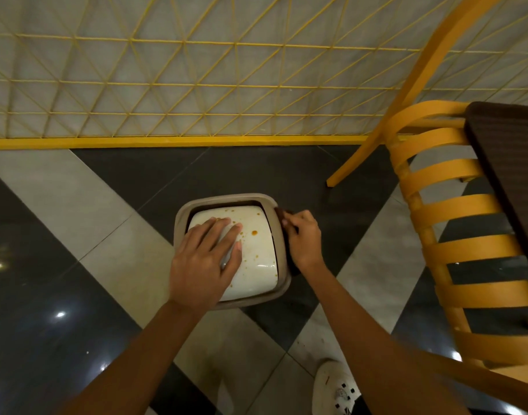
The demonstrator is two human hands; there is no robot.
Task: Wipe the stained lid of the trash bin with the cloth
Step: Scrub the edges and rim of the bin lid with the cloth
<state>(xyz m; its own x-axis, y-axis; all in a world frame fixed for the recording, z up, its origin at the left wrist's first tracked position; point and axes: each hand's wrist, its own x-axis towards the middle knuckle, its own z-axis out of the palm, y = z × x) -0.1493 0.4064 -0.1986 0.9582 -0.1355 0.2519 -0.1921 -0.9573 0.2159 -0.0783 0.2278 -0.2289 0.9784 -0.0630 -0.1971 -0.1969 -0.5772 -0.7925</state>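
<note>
Head view shows the trash bin [231, 250] at centre, its white lid [256, 253] spotted orange. Your left hand [206, 259] lies flat and open at its 9 o'clock, seemingly steadying it, while your right hand [301, 238] pinches the dark cloth [282, 215] at the 2 o'clock rim, off the stains.

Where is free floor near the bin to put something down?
Free: the tiled floor left of the trash bin, and the dark strip behind it, before the yellow fence. Crowded: the right side, where the right hand, chair and table stand close.
</note>
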